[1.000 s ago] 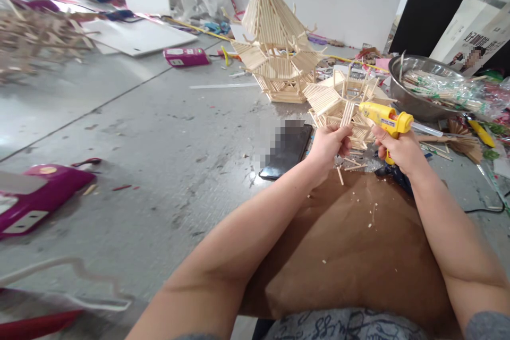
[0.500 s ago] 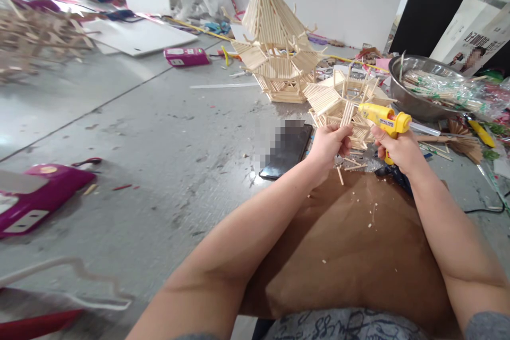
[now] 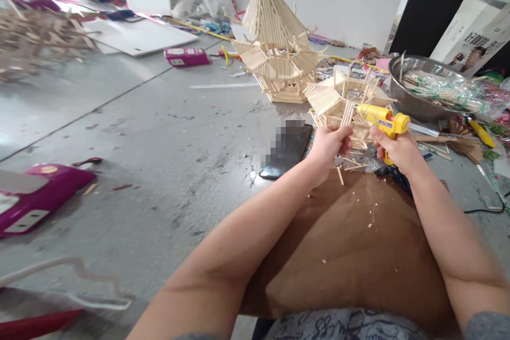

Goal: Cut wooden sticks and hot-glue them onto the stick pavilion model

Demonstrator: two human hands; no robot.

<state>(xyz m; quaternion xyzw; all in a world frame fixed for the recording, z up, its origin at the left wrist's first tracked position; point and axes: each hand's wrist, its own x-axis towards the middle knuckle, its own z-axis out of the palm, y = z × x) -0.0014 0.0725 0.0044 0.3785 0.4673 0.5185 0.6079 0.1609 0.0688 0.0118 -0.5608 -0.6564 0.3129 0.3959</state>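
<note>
Between the thumb and fingers of my left hand [image 3: 333, 142] is a small row of wooden sticks [image 3: 348, 113], held upright side by side. My right hand [image 3: 392, 146] grips a yellow hot glue gun [image 3: 378, 117] by its handle, and a clear glue stick [image 3: 423, 129] pokes from its back. The gun's nozzle points left and is at the sticks; whether it touches them I cannot tell. Just behind both hands stands a roofless stick-built model [image 3: 324, 98], partly hidden by them. A taller stick pagoda [image 3: 274, 64] with a pointed roof stands farther back.
A dark phone [image 3: 290, 151] lies left of my hands. A metal bowl [image 3: 398, 85] of wrapped sticks stands at the right. Purple power strips [image 3: 187, 57] lie on the grey surface [image 3: 159, 133]. Stick offcuts lie near a brown sheet [image 3: 338, 255] before me.
The glue gun has shifted slightly left, its nozzle nearer the left edge of the stick row. My left hand and the sticks stay in place.
</note>
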